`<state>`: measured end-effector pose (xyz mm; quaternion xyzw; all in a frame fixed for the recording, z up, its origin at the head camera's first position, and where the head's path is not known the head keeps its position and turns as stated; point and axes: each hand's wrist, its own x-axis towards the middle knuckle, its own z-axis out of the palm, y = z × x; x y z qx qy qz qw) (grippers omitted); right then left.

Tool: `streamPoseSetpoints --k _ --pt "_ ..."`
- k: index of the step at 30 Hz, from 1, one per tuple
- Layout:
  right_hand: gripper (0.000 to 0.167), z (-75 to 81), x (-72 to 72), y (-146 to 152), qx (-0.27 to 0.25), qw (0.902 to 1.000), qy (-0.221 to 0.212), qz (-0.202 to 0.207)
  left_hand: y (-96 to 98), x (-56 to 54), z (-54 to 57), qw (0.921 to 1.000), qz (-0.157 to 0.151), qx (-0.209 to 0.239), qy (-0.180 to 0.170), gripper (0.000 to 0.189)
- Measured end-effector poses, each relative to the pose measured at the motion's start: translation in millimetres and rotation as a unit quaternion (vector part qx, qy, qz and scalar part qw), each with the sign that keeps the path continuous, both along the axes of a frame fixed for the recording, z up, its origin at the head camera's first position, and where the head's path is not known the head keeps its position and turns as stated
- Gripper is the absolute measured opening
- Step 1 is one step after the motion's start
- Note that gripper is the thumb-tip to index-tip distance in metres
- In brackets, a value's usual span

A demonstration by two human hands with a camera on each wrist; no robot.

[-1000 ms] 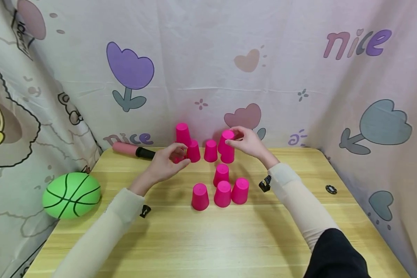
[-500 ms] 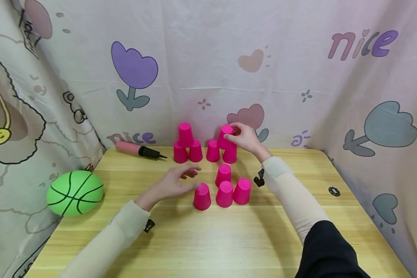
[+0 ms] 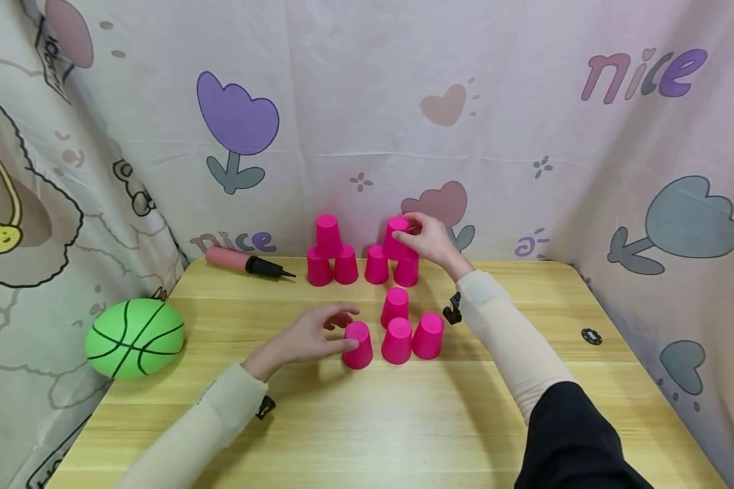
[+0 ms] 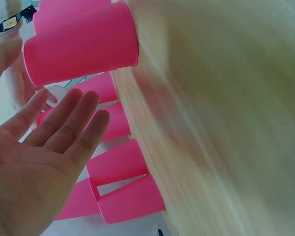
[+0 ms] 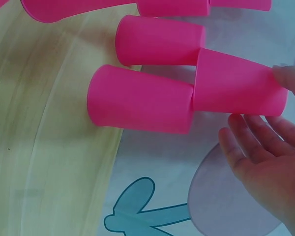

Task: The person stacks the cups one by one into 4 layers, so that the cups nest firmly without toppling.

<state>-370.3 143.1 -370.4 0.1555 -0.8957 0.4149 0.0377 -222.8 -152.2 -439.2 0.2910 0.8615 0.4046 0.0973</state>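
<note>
**Pink tapered plastic cup [image 3: 393,246] pinched atop two of its kind**

We see a person's right hand [image 3: 429,238] holding this upside-down cup near its closed end, the thumb on one side and the fingers on the other. Its rim rests across two matching lower cups [image 3: 376,265], which stand near the far edge of the pale wood-grained table [image 3: 367,435].

The left hand [image 3: 306,337] is beside the front-left pink cup [image 3: 362,353], its fingers loosely spread and gripping nothing. From the head view the thumb overlaps this cup; we cannot tell whether they touch. To the right of it we count three more pink cups [image 3: 397,341]: two side by side, one just behind them. At the back left we find a three-cup pyramid [image 3: 327,236], one cup upon two.

Left of that pyramid lies a pink-and-black pump [image 3: 235,260]; a green ball with black lines [image 3: 136,338] sits at the table's left edge. We notice a round black disc [image 3: 591,337] well apart on the right, and a pale printed curtain [image 3: 342,102] behind everything.
</note>
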Motion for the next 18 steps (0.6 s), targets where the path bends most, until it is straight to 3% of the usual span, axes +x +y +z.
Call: streamPoseSetpoints --k 6,18 --pt "0.054 1.2 -0.2 -0.3 -0.012 0.9999 -0.004 0.0 1.4 0.5 -2.2 0.9999 -0.015 -0.004 -0.008 0.061" --pt "0.056 2.3 0.1 -1.7 -0.014 0.9999 -0.005 0.001 4.1 0.3 -5.9 0.9998 -0.016 -0.001 -0.014 0.049"
